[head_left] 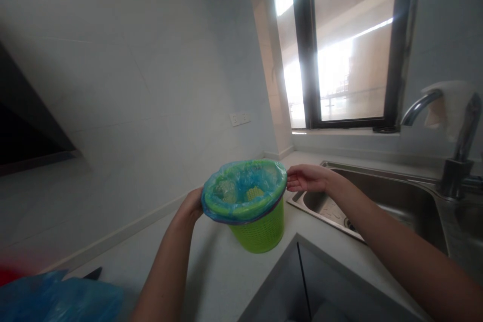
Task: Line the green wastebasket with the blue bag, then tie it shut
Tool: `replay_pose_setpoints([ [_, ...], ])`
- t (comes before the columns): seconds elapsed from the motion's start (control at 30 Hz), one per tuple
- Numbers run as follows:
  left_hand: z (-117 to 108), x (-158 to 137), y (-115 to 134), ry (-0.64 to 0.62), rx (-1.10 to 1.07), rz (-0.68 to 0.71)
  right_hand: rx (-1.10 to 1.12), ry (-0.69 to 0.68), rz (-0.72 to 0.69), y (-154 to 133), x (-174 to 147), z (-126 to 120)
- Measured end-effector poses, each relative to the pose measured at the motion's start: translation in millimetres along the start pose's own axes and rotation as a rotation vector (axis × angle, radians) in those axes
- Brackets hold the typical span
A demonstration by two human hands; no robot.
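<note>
Pale wall panels (151, 60) fill the view from 9 o'clock round to 12, with a dark-framed window (350, 60) at 2 o'clock letting in bright light. Beneath them runs a white surface (222, 282), into which a steel sink (411, 201) is set at 4 o'clock. At 9 o'clock juts a dark, angular panel (30, 121), and at 5 o'clock lies a grey fitting (279, 282) split by a black line. Crumpled blue plastic (68, 297) occupies 8 o'clock, near a blurred red patch (11, 274). On the surface at 6 o'clock stands a green perforated basket (260, 236), just beside the sink and lined with a translucent blue bag (251, 176) that folds over its rim. Chrome curves out from the tap (456, 166) at 3 o'clock. Both hands are at the rim: the left hand (194, 205) touches it at 9 o'clock, its fingers hidden, so its grip cannot be told; the right hand (307, 178) is at 2 o'clock, fingers loosely bent, and whether it pinches the bag's edge is unclear. Smallest is a white socket plate (240, 118), at 12 o'clock from the basket.
</note>
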State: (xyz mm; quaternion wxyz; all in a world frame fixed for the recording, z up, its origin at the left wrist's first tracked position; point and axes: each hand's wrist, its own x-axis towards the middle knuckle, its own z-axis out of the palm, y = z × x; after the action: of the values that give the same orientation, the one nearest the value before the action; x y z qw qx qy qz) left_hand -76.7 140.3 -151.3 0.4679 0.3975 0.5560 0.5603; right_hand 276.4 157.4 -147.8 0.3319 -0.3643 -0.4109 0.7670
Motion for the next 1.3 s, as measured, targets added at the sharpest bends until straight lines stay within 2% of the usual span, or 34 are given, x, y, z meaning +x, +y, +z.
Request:
replay_pose_setpoints([
  [0.13, -9.2, 1.9, 5.7, 0.061, 0.006, -0.019, 0.073, 0.011, -0.044, 2.0, 0.5, 0.7],
  [0.2, -11.8, 2.6, 7.7, 0.095, 0.011, 0.003, 0.041, 0.047, -0.086, 3.9, 1.8, 4.5],
  [0.33, -11.3, 0.8, 10.4, 0.13, 0.042, 0.069, -0.187, 0.246, -0.294, 9.7, 6.8, 13.6],
  [0.47, -6.1, -4.8, 12.9, 0.085, 0.146, 0.186, -0.282, 0.44, -0.465, 14.9, 10.4, 18.6],
  [0.57, -0.6, -8.6, 13.8, 0.084, 0.184, 0.255, -0.333, 0.496, -0.538, 16.7, 9.7, 22.1],
  [0.7, 6.0, -11.7, 14.2, 0.191, 0.297, 0.349, -0.342, 0.442, -0.548, 15.8, 5.4, 27.6],
  [0.83, 9.5, -16.2, 16.0, 0.162, 0.342, 0.427, -0.431, 0.491, -0.505, 11.9, 0.9, 28.0],
  [0.9, 10.5, -19.8, 17.5, 0.15, 0.378, 0.443, -0.547, 0.524, -0.506, 10.7, -0.9, 26.8],
  [1.03, 13.2, -28.7, 21.9, 0.142, 0.424, 0.433, -1.024, 0.809, -0.654, 10.9, -4.7, 27.2],
  [1.13, 16.5, -36.5, 26.7, 0.101, 0.412, 0.39, -1.241, 0.952, -0.745, 10.9, -7.2, 29.7],
  [1.2, 18.5, -41.9, 30.1, 0.071, 0.404, 0.366, -1.26, 0.963, -0.747, 10.4, -7.4, 29.8],
  [1.3, 19.4, -50.5, 34.8, 0.105, 0.43, 0.359, -1.114, 0.911, -0.739, 10.5, -2.9, 25.8],
])
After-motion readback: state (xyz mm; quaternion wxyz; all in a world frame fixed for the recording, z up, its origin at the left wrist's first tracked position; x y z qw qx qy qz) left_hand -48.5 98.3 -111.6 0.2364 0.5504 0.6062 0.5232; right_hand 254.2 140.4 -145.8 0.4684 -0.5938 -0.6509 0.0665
